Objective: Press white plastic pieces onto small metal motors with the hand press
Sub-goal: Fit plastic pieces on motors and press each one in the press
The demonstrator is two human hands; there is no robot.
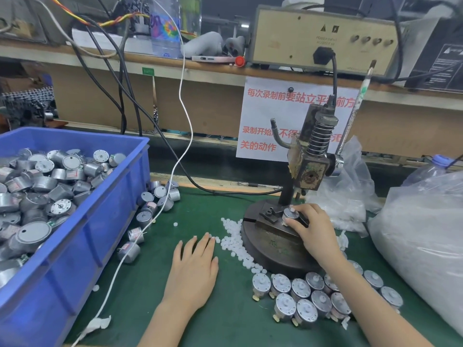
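The hand press (310, 156) stands on a round dark base (273, 249) on the green mat. A small metal motor (290, 215) sits on the press fixture under the ram, with a white plastic piece (292, 209) on its top. My right hand (313, 226) grips this motor with thumb and fingers. My left hand (194, 264) lies flat on the mat, fingers apart, holding nothing, its fingertips beside a heap of loose white plastic pieces (235, 241). Several motors with white pieces fitted (308, 296) stand in a cluster in front of the base.
A blue bin (82, 241) full of bare motors fills the left. Loose motors (155, 204) lie beside it. A white cable (175, 171) crosses the mat. Clear plastic bags (421, 234) of white pieces sit at the right. The press lever (355, 108) points up.
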